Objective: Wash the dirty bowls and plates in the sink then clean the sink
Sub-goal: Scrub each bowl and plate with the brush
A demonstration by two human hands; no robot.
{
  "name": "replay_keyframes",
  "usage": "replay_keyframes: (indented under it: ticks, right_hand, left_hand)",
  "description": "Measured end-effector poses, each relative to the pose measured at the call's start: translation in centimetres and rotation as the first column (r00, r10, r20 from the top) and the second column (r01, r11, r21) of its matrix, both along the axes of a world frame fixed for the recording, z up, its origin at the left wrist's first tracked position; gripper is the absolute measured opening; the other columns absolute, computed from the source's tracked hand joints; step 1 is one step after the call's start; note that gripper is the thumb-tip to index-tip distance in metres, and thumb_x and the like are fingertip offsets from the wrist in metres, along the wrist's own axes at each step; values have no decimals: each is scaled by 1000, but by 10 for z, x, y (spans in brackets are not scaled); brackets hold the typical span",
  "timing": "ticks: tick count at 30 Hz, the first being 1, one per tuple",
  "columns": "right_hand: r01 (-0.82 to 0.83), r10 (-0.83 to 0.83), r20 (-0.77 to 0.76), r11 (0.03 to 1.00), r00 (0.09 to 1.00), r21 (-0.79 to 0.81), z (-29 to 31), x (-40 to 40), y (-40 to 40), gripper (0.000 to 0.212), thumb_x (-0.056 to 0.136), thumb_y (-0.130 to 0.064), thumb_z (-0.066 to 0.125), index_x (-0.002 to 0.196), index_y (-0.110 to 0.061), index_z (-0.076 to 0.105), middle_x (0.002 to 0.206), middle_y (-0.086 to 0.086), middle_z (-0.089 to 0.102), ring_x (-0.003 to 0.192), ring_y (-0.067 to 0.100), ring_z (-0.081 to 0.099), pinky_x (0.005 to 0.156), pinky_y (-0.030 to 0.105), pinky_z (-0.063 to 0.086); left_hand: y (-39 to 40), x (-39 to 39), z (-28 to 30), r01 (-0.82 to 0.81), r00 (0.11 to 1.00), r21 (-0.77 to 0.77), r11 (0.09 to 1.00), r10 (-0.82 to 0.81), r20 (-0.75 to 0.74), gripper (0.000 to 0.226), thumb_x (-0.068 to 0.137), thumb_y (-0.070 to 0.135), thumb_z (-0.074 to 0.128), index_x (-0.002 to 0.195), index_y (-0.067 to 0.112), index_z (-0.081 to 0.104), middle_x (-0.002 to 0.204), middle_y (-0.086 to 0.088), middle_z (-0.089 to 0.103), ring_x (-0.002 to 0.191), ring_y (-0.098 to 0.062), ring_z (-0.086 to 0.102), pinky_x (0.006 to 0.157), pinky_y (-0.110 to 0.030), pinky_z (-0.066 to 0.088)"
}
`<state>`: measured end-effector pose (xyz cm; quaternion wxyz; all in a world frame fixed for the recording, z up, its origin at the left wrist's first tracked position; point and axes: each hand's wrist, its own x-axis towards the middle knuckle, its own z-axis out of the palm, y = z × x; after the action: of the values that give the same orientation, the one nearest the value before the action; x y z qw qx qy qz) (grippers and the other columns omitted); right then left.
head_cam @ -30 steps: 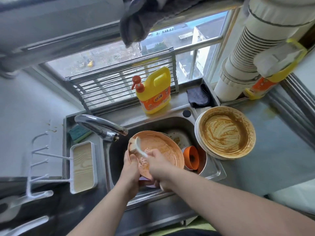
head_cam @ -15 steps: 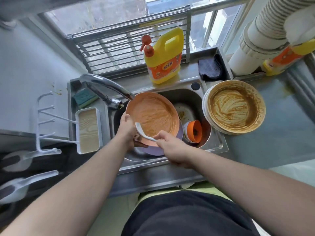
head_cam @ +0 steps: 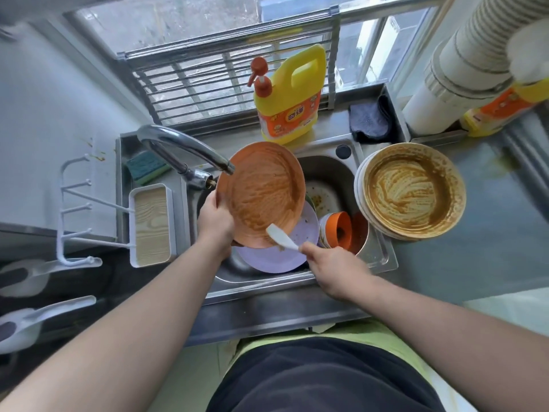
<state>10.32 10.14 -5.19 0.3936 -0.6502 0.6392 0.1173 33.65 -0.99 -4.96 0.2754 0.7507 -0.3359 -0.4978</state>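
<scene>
Scraping the orange plate over the sink

The left hand (head_cam: 215, 223) grips the tilted orange plate (head_cam: 261, 193) above the sink (head_cam: 377, 257); the right hand (head_cam: 332, 267) pinches a white spoon (head_cam: 280, 239) against its lower rim. Best to keep the plate steep and scrape downward, so the residue falls into the basin.

One head-worn wide view looks steeply down, close over the sink (head_cam: 383, 257).

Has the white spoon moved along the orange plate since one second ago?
Yes. The white spoon went from the orange plate's tap-side edge to its near edge.
</scene>
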Motion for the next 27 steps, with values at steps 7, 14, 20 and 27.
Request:
replay_keyframes:
  ticks: [7,14,20,27]
  right_hand:
    - [200,-214,-60,962,975,-188,2,-21,-74,16,104,-26,33,116,-36,39,90,13,65,75,37,61,63,42,50]
    - [151,-112,358,985,927,-82,13,56,-13,23,111,-36,34,132,-41,42,103,19,69,95,42,66,76,44,49]
    - [-29,25,-54,997,998,-77,9,-44,-28,36,108,-38,32,142,-48,34,97,15,65,89,42,67,72,43,52]
    - [24,-1,254,996,967,-88,15,33,-41,30,110,-39,32,137,-48,39,108,15,66,95,40,64,78,46,53]
  left_hand:
    - [10,7,-7,107,992,-3,994,-106,69,40,90,77,45,126,65,57,121,16,71,116,-18,67,100,-50,56]
    - [27,-18,-17,-223,955,150,963,247,-165,25,106,57,39,114,45,58,119,-3,70,107,-33,70,89,-69,57]
    - [25,4,-18,-360,881,269,893,420,-217,38,109,59,28,142,49,44,128,-8,65,110,-43,67,72,-81,52]
    - [24,-15,-12,-322,895,284,903,388,-219,40,111,56,29,143,39,46,125,-9,65,103,-38,69,66,-61,61]
